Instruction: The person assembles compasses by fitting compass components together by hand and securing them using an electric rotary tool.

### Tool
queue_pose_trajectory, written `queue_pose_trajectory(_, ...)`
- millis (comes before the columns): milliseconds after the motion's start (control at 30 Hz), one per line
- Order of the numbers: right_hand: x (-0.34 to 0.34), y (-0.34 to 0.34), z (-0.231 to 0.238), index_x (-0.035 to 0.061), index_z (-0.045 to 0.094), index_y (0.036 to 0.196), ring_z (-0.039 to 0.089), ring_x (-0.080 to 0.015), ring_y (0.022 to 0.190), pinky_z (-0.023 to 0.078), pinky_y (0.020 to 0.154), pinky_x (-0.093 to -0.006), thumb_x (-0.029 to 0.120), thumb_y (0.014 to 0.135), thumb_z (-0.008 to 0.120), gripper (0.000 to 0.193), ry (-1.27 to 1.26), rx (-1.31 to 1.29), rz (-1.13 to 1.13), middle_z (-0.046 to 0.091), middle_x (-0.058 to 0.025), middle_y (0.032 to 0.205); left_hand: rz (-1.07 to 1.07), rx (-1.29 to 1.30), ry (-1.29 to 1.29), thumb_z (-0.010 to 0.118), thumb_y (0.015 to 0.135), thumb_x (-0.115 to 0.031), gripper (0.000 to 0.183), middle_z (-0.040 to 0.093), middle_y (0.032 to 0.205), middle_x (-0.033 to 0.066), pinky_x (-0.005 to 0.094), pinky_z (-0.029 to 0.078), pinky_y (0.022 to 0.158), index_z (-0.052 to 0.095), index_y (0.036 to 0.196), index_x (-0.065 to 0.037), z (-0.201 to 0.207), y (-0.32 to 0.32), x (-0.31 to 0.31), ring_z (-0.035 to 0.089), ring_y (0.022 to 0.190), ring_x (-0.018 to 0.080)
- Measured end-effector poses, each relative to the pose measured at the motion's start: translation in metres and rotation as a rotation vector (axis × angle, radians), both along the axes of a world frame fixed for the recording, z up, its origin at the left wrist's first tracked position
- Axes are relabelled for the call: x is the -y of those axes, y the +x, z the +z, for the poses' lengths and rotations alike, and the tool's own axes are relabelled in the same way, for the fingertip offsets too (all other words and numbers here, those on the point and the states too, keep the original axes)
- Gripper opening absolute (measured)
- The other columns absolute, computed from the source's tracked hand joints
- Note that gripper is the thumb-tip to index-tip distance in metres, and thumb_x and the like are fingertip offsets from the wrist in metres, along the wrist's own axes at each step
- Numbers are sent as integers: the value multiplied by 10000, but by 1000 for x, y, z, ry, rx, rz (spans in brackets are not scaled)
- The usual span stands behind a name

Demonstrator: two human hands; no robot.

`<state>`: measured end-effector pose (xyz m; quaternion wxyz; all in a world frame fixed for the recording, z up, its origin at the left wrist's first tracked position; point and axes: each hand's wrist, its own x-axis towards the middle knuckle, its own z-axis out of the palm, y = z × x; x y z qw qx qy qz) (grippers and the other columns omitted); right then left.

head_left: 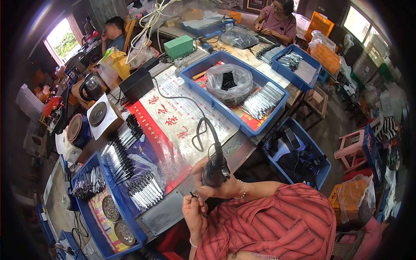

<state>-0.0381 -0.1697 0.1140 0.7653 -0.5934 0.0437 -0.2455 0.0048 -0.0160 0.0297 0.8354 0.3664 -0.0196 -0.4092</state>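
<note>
My right hand (229, 188), with a beaded bracelet at its wrist, is wrapped round a black corded electric screwdriver (214, 171). Its cord (203, 113) loops up over the table. Just below and to the left, my left hand (195, 214) has its fingers closed on a small dark piece (193, 195), close to the tool's lower side. Much of that piece is hidden by the fingers. Left of my hands lie rows of slim white-and-silver pen-like rods (145, 190) and black-and-silver ones (117, 160).
A blue tray (123, 212) at left holds rods and two round dishes of small parts. Farther off, another blue tray (203, 93) holds a plastic-bagged tub (229, 82) and silver rods (263, 100). A blue crate (323, 175) stands right, below the table. Two people sit beyond the table.
</note>
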Motion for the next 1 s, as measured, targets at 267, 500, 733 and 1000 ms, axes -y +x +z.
queue_pose_trajectory(267,9,4,1,21,531,1047,503,-46,677,419,608,-213,98,721,755,403,-46,-99,11,559,16,754,43,38,54,560,898,-89,101,549,750,45,199,402,488,484,951,-47,-11,-2,-1,478,549,91)
queue_pose_trajectory(500,12,7,-9,20,552,1053,478,-40,661,399,596,-208,124,715,777,420,-106,-184,114,529,44,737,69,2,108,564,899,-112,98,554,755,41,193,394,467,489,940,-65,-19,0,3,487,551,94)
queue_pose_trajectory(733,17,4,-33,15,549,1079,533,-88,738,447,668,-261,211,707,771,475,-388,-322,132,607,-46,809,21,37,131,567,898,-136,113,532,754,32,201,405,504,483,944,-76,-25,-4,2,478,573,94)
queue_pose_trajectory(1000,28,-6,-52,14,569,1033,584,-128,748,475,714,-297,260,692,771,467,-488,-470,139,637,-85,811,55,104,135,555,910,-118,101,545,734,36,183,399,487,475,946,-68,-28,-4,10,504,559,90)
